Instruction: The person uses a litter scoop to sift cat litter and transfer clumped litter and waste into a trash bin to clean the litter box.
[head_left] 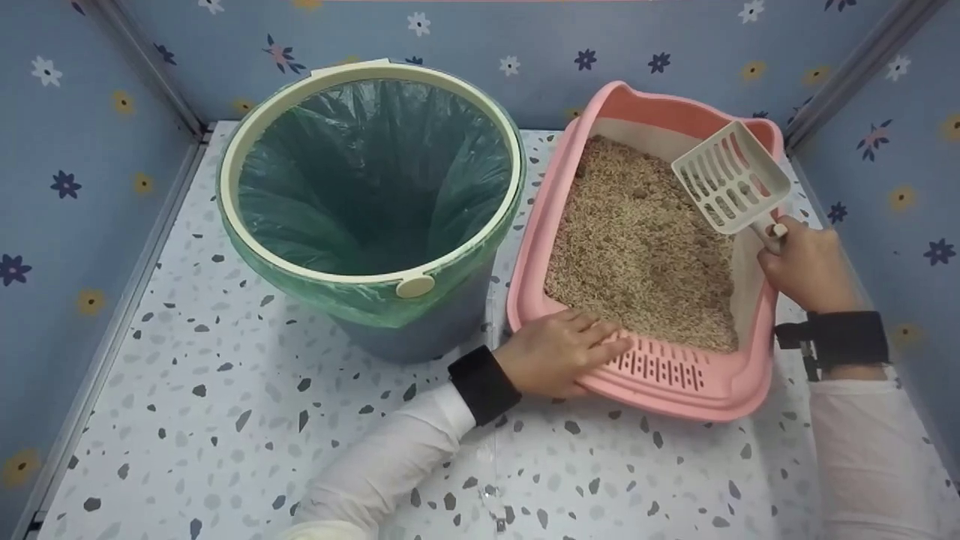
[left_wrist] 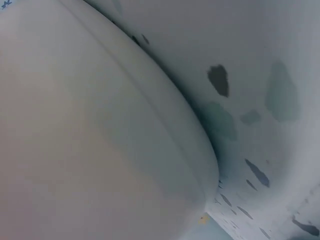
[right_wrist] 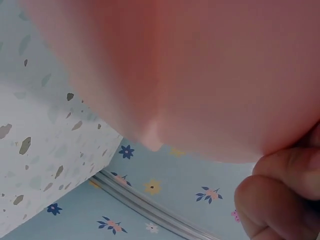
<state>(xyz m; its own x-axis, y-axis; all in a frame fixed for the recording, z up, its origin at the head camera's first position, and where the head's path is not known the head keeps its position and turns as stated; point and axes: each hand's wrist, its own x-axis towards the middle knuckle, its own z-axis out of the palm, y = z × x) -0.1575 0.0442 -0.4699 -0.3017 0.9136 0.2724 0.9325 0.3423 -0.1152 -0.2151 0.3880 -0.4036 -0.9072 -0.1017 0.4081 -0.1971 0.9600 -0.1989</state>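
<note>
My right hand (head_left: 810,266) grips the handle of a pale slotted litter scoop (head_left: 731,178), fingers curled round it. The scoop's head is tilted above the right side of a pink litter box (head_left: 763,352), near its back. Brown granular litter (head_left: 637,240) with a few darker clumps covers the box's floor. On the box's perforated front ledge rests my left hand (head_left: 562,354), its fingers laid over the holes. In the right wrist view, curled fingers (right_wrist: 280,195) show beside the pink outer wall (right_wrist: 210,90). A blurred pale curved surface (left_wrist: 100,130) fills much of the left wrist view.
Left of the box stands a round bin with a cream rim (head_left: 415,285) and a green bag liner (head_left: 360,304). Both stand on a speckled white surface (head_left: 247,450). Blue flowered panels (head_left: 465,45) close in the back and both sides.
</note>
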